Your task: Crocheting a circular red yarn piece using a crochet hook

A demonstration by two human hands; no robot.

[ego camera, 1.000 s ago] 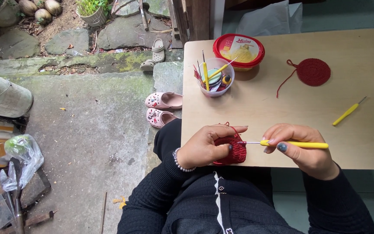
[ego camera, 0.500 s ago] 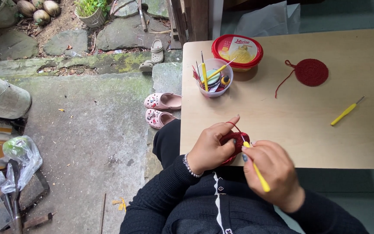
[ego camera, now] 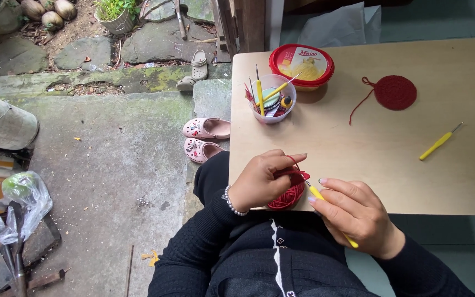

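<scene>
Pinching a red crochet piece (ego camera: 288, 193) at the near edge of the counter (ego camera: 358, 148), the left hand (ego camera: 262, 179) has its grip closed on the yarn work, fingers curled over the top. The right hand (ego camera: 358, 214) — just beside it, past the counter's near edge — has its grip closed around a yellow crochet hook (ego camera: 331, 212), whose tip points into the red piece. Toward the far-left corner stands a clear cup of tools (ego camera: 273, 99), touching a red-lidded tub (ego camera: 302, 66). A finished red crochet disc (ego camera: 395, 92) lies further right — a second yellow hook (ego camera: 438, 143) near the right edge.
</scene>
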